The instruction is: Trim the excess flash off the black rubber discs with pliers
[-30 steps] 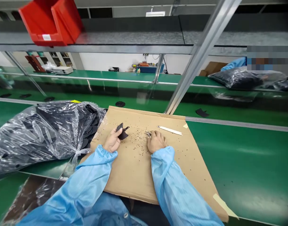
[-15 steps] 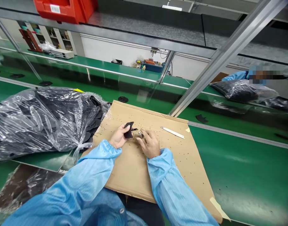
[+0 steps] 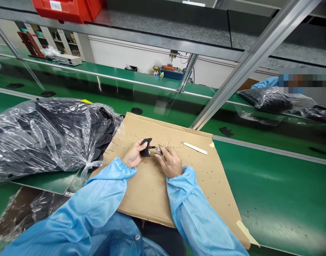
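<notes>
My left hand [image 3: 133,154] grips a dark, soft-looking black piece [image 3: 145,147] at the middle of a cardboard sheet [image 3: 141,199]. My right hand [image 3: 170,162] pinches a small metal tool [image 3: 159,150], perhaps snips, though my fingers hide most of it. Its tip is close to the black piece, and a thin dark strip runs between them. Black specks are scattered across the cardboard. A white flat strip [image 3: 194,148] lies to the right of my hands, out of their reach of contact.
A large clear plastic bag of black pieces [image 3: 53,138] lies against the cardboard's left side on the green workbench [image 3: 272,192]. A metal upright [image 3: 232,78] and a shelf with a red bin [image 3: 67,5] stand ahead. A sleeved person and another bag [image 3: 266,100] are at the far right.
My hands have come closer together, with the metal tool now up against the black piece. The whole view has tilted and shifted slightly.
</notes>
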{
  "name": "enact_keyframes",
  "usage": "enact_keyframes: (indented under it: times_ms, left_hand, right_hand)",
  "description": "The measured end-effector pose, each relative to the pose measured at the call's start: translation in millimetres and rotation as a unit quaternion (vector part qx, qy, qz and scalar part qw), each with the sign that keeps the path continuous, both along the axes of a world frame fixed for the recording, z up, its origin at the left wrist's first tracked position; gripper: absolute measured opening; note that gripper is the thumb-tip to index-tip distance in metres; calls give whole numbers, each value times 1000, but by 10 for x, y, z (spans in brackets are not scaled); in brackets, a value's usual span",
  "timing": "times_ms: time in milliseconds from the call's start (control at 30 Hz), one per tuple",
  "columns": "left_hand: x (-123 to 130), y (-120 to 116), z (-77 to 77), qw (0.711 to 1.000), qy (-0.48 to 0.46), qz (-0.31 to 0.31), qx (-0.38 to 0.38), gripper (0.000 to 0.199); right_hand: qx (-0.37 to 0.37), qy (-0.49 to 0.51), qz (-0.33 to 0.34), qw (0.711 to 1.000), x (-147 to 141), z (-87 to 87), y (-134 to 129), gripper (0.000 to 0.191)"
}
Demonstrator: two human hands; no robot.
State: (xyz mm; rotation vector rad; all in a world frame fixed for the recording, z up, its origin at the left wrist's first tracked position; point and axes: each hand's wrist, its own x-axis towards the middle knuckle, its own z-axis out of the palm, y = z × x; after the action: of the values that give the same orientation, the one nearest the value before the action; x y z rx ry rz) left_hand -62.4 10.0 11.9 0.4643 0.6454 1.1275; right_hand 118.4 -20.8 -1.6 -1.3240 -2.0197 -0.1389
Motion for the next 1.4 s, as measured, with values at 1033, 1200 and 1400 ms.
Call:
enact_keyframes:
  times_ms: [1033,1200,1400]
  left_hand:
    - [-102,84,2,997,46,62,-6,38]
    - [-86,89,-1,999,11,29,-11,26]
    - [-103,65,19,1000,4,-2,-25,25]
  right_hand:
    - [-82,179,16,980,-28,-6,-27,31]
    - [-74,154,44,984,-43,14,-48,28]
    - [-55,94,60,992,-78,43,-85,28]
